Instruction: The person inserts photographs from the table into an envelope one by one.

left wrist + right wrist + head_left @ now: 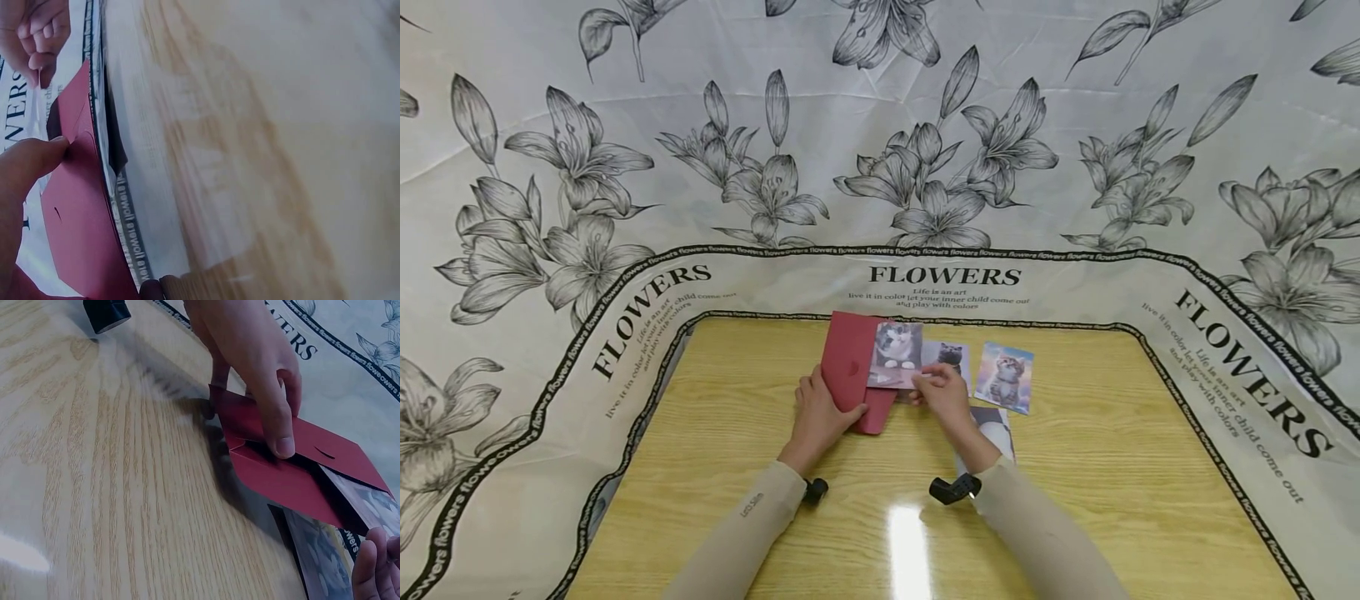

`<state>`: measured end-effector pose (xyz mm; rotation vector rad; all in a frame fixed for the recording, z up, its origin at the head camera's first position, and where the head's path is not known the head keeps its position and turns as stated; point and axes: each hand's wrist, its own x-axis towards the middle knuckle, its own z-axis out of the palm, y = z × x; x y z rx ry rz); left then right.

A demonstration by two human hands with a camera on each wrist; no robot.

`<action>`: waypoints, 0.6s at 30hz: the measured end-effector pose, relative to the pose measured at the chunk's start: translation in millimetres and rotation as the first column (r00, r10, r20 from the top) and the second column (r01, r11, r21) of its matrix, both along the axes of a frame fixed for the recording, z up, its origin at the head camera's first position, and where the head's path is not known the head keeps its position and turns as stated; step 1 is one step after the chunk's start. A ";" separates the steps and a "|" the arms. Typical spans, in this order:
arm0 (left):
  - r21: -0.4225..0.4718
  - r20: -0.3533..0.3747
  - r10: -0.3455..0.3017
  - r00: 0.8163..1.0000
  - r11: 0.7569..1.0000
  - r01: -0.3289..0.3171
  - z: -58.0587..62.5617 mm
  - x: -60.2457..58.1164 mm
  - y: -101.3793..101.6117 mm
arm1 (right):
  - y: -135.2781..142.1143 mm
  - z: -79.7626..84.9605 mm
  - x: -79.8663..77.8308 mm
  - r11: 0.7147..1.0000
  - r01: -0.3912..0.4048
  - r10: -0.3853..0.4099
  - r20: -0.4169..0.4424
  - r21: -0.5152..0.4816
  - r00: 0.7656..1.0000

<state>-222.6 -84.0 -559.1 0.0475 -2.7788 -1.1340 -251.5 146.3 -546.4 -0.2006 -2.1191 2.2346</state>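
One envelope (847, 360) is near the bench's (1090, 467) far edge: left hand (820, 414) grips it, right hand (947, 400) pinches a photo (896, 352).

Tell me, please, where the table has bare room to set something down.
Bare tabletop lies left of the left hand and right of the rightmost cat card. Between them, the red envelope, right hand and other cards crowd together.

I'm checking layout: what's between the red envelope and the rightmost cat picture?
In the head view: right hand, its pinched photo, a dark-cat photo.
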 end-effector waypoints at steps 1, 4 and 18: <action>0.001 0.003 -0.001 1.000 1.000 0.001 0.4 0.4 0.2 | -1.5 -0.6 -0.2 1.000 -0.003 0.003 -0.002 -0.002 1.000; 0.006 0.005 0.000 1.000 1.000 0.000 1.2 1.0 0.4 | -6.4 -2.3 -0.6 1.000 -0.012 0.012 0.006 -0.008 1.000; 0.000 0.014 0.014 1.000 1.000 -0.014 1.2 -0.1 0.2 | -19.2 -7.7 -1.9 0.977 0.008 -0.003 -0.023 0.215 1.000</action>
